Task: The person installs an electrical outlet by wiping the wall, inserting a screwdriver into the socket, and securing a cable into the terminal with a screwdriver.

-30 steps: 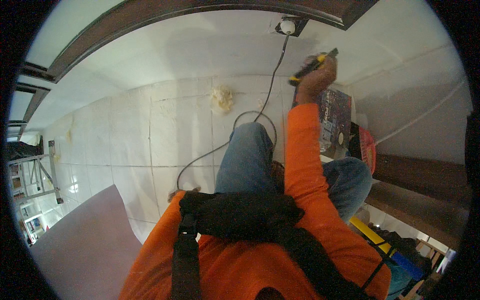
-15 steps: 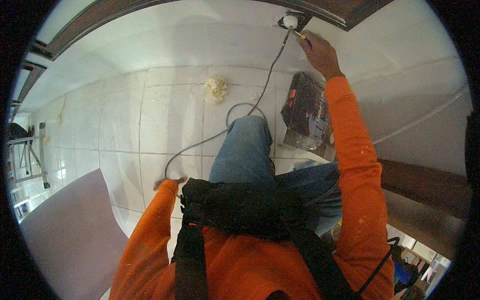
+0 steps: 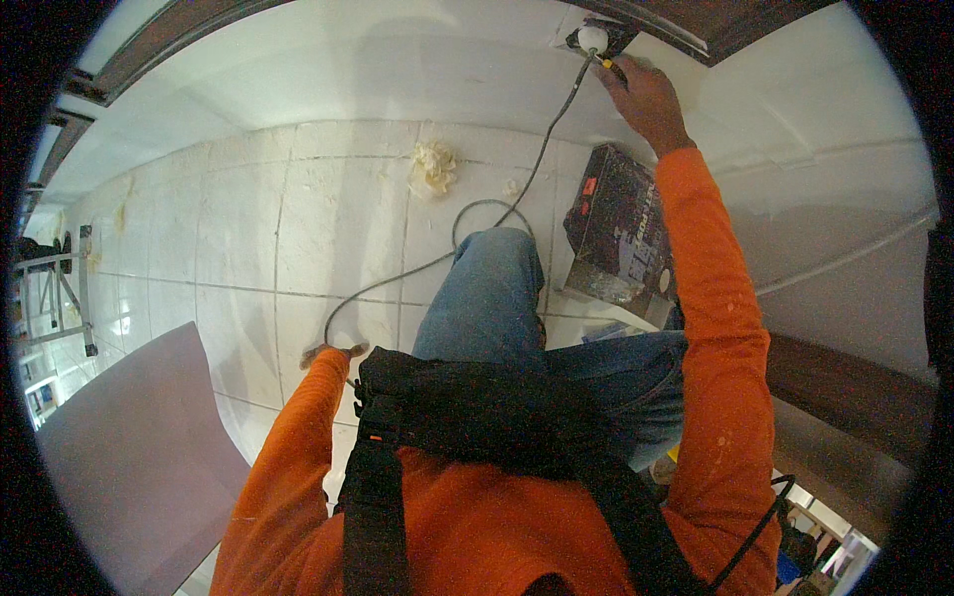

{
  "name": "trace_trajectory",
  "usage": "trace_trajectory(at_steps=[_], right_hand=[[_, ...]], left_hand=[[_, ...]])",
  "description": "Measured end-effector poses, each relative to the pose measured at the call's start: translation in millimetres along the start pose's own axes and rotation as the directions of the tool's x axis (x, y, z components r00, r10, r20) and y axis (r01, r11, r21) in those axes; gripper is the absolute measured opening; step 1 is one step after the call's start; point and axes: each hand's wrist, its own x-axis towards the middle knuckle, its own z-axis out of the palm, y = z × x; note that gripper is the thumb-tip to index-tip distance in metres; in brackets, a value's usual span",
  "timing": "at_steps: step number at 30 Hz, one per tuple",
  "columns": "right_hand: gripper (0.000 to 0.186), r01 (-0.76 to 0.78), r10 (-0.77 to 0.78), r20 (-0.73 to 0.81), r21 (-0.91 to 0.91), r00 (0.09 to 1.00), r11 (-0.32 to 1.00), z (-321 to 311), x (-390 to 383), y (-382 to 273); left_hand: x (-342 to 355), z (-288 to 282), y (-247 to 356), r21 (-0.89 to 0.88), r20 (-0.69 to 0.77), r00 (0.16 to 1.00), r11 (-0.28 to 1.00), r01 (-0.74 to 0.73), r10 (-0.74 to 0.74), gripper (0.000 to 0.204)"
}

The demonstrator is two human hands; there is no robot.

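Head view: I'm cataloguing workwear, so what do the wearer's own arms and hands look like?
The left sleeve and right sleeve are long and orange, the right one with small pale marks. The right hand is ungloved; the left hand shows only partly, no glove visible.

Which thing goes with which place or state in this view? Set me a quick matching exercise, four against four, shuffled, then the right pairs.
Things:
1. Right hand
2. Crumpled cream-coloured wad
3. Dark printed box with a red patch
4. Round white wall fitting

Places and states:
A. On the white floor tiles, right of the loop in the thin dark cable
B. At the cable's upper end
C. Gripping a yellow-and-black tool
D. On the tiles, left of the loop

Right pairs: 1-C; 2-D; 3-A; 4-B
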Motion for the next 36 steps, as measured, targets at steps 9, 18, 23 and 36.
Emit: trace_trajectory(at_steps=[9, 18, 23, 36], right_hand=[[0.042, 0.093, -0.088, -0.069, 0.073, 0.994, 0.993, 13, 7, -2], [0.045, 0.149, -0.146, -0.032, 0.112, 0.989, 0.982, 7, 13, 1], [0.042, 0.201, -0.188, -0.135, 0.088, 0.973, 0.976, 10, 8, 13], [0.042, 0.047, -0.075, 0.230, 0.123, 0.970, 0.991, 16, -56, 15]], left_hand=[[7, 3, 1, 0.018, -0.007, 1.000, 1.000, 0.011, -0.010, 0.081], [18, 4, -10, -0.040, -0.077, 0.997, 0.999, -0.028, 0.025, 0.082], [-38, -22, 10, -0.057, -0.003, 1.000, 0.998, 0.031, -0.031, 0.093], [-205, -215, 279, -0.196, -0.744, 0.255, 0.163, -0.967, 0.618, 0.031]])
